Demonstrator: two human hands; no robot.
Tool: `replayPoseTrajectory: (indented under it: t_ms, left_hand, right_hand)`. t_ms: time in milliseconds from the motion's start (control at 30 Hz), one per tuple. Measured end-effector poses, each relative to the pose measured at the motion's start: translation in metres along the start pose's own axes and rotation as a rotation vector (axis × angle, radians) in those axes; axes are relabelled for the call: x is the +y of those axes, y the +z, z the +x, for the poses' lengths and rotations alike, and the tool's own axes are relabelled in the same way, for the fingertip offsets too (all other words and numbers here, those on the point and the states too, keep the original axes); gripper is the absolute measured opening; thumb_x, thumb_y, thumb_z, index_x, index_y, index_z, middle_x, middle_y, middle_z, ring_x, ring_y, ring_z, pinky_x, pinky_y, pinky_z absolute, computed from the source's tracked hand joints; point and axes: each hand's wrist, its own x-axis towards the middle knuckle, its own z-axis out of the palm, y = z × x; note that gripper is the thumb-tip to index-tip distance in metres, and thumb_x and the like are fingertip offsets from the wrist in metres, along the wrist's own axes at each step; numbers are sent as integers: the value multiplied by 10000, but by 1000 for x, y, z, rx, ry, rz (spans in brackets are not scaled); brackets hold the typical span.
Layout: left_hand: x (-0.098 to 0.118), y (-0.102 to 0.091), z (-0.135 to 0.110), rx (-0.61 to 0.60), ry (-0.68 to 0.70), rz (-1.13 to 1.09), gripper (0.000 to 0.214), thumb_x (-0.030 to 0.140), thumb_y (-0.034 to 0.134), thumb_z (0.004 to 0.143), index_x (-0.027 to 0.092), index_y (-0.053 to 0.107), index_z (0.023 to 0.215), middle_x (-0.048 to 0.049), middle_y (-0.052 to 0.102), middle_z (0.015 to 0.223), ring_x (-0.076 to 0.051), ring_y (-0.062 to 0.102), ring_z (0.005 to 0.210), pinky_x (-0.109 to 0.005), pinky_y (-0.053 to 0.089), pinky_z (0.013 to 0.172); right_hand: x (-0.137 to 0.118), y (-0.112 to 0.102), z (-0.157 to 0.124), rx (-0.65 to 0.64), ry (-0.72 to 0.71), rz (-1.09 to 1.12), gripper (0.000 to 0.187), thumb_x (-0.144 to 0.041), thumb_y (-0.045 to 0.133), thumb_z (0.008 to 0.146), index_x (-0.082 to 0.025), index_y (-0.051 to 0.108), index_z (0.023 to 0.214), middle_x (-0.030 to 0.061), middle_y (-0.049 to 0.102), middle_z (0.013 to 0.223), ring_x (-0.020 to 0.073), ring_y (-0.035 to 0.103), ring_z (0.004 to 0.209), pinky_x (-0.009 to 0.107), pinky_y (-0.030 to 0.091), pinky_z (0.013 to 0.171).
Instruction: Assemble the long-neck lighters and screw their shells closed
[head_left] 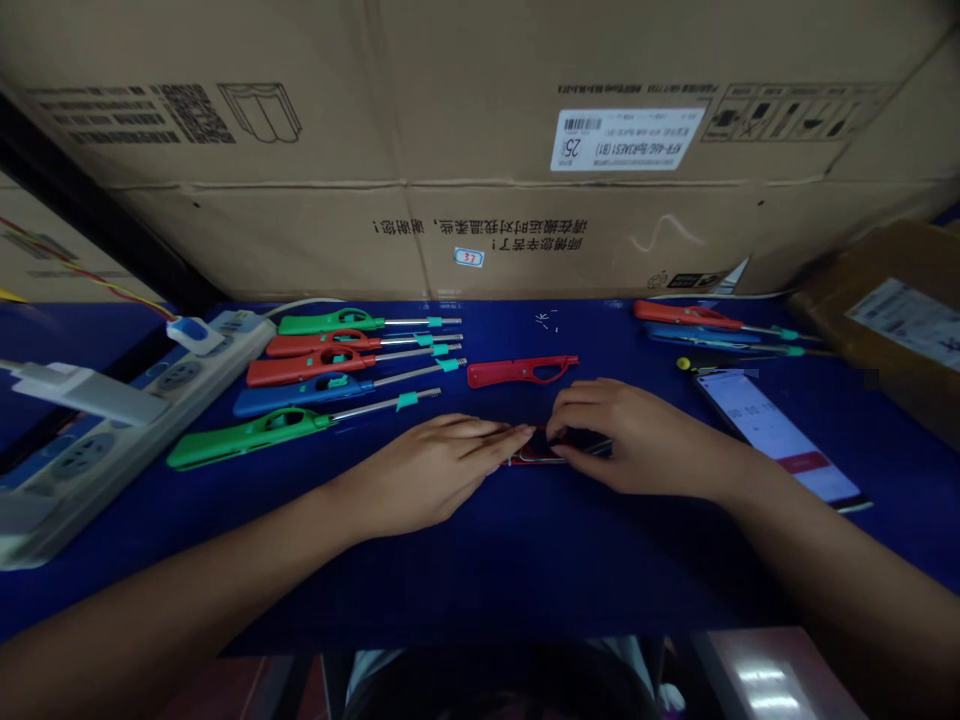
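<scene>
In front of me on the blue tabletop lies an opened red lighter body (536,458) of the long-nosed kind, with dark inner parts and a thin metal piece showing. My left hand (442,470) covers its left end, fingers long and close together, holding it against the table. From the right, my right hand (619,435) bends over the same body, thumb and forefinger pinched close together at its inside. Whatever is between those fingertips is too small to tell. Just beyond my hands lies a loose red casing half (523,371) with a trigger opening.
Several long-nosed lighters (315,368) lie in a row at left, beside a power strip (176,385). More lighters (690,315), a yellow-ended tool (684,364) and a phone (780,435) are at right. Tiny pins (544,319) lie before the cardboard wall (487,190).
</scene>
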Motion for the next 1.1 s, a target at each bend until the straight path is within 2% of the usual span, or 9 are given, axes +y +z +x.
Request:
replayPoseTrajectory:
  t_ms: [167,400,533,667,733,933,1100]
  left_hand:
    - [-5,0,-4,79,-100,-234,549,216,486,1032,242,341,1561,-54,650,1369,-159,663,1187,-293,558,1025]
    - [-13,2,-8,142,-138,-275,546,197,533,1010,284,400,1532,-41,681,1273,-157,681,1123,-305,580,981]
    - [-12,3,-7,155,-140,-270,571,190,546,1005,294,376,1540,-27,705,1233,-151,697,1078,-289,589,945]
    - [-11,4,-6,176,-126,-274,555,185,559,1000,279,402,1524,-21,713,1226,-149,704,1068,-279,593,929]
    - [-11,4,-5,181,-125,-275,551,176,561,997,271,409,1518,-19,716,1227,-151,707,1063,-281,596,921]
    - [-11,4,-5,178,-129,-273,535,170,562,992,251,431,1504,-27,719,1217,-159,711,1060,-285,606,902]
    - [-9,5,-4,184,-128,-274,519,172,554,997,241,444,1499,-39,716,1210,-157,709,1071,-285,606,917]
  right_hand:
    - [0,0,-1,5,6,29,104,-153,628,896,-213,690,954,25,704,920,181,646,866,331,454,816]
    - [0,1,-1,20,8,57,87,-191,639,917,-221,693,978,23,704,946,176,649,879,327,461,839]
    - [2,12,5,135,5,15,114,-209,606,955,-203,697,1022,45,707,977,185,655,887,333,472,820]
    - [5,27,14,316,76,8,73,-220,634,947,-186,689,913,45,711,908,198,651,884,346,470,818]
    - [8,32,16,355,113,48,58,-226,671,924,-183,679,886,42,708,890,193,649,867,339,475,807]
    - [14,35,18,299,158,104,106,-271,743,880,-192,680,846,20,708,865,176,651,839,326,465,791]
    - [12,35,18,262,200,144,75,-249,743,877,-207,699,832,6,721,840,167,651,833,317,458,784]
